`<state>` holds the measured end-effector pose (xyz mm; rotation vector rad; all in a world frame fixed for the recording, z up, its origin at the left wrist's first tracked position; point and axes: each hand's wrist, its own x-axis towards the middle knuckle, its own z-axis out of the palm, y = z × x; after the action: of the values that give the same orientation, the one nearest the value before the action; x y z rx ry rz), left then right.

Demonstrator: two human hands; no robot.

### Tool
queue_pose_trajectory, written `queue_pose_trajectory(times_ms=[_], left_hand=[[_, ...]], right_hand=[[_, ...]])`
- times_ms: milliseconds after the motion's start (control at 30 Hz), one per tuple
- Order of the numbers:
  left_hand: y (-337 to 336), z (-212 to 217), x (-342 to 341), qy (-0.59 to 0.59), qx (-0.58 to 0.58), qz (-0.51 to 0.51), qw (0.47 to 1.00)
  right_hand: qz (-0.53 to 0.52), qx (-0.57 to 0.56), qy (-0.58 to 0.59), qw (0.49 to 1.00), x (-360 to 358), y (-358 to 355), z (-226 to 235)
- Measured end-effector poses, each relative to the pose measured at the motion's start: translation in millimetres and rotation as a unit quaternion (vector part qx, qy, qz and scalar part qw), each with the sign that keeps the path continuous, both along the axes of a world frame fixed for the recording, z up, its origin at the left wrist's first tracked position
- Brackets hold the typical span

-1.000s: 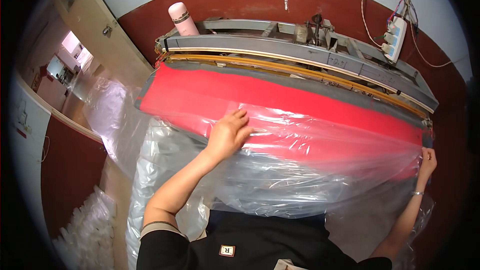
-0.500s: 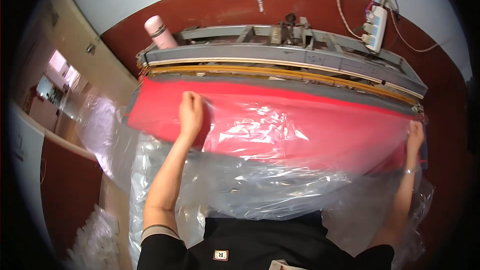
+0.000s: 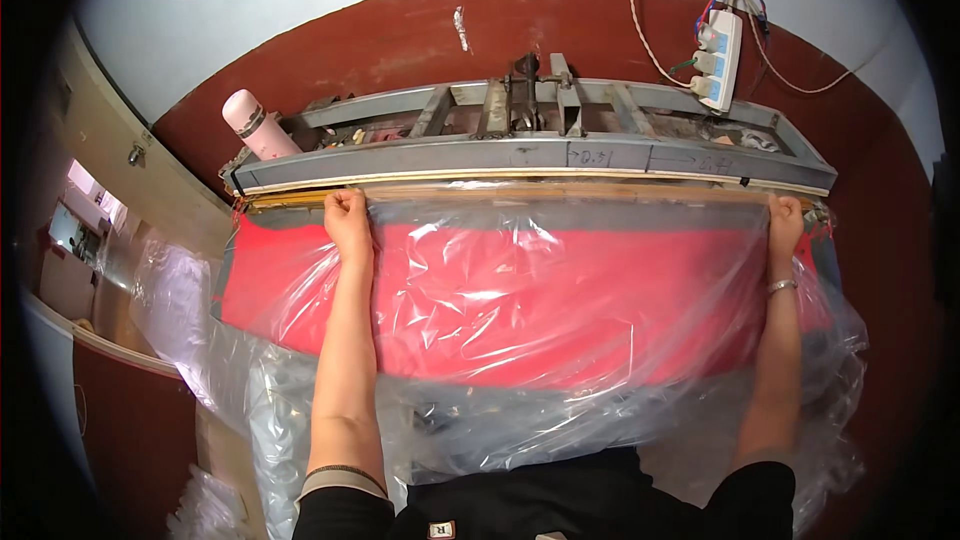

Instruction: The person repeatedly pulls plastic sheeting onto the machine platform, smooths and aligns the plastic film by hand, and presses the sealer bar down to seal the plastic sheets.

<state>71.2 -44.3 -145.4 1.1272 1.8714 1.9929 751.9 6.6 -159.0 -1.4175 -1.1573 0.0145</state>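
With the clear film [image 3: 560, 290] drawn over the red bed [image 3: 260, 280] up to the grey sealer bar [image 3: 540, 158], both fists closed on its far edge: left hand [image 3: 347, 218] near the pink flask [image 3: 256, 124], right hand [image 3: 785, 222] at the far end. Best kept taut, level, edge square along the bar

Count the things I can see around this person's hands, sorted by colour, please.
Pink: 1, the pink cylindrical flask
Red: 1, the red flat sheet
Clear: 1, the clear plastic film bag gripped by left hand and right hand
Grey: 1, the grey metal machine frame
White: 1, the white power strip
Total: 5
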Motion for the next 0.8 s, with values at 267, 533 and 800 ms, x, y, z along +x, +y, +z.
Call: queue_pose_trajectory(times_ms=[267,533,800], left_hand=[[-1.9,10.9,1.5,-0.075,0.016,0.055,0.996],[-54.2,39.4,-28.5,0.430,-0.165,0.054,0.886],[-91.8,68.4,64.0,0.298,-0.124,-0.215,0.922]], right_hand=[[0.069,-0.032,0.110,0.991,-3.9,-12.5,18.0],[0.066,-0.029,-0.002,0.997,-18.9,-39.5,40.2],[-0.046,-0.045,-0.027,0.998,89.9,-171.4,54.4]])
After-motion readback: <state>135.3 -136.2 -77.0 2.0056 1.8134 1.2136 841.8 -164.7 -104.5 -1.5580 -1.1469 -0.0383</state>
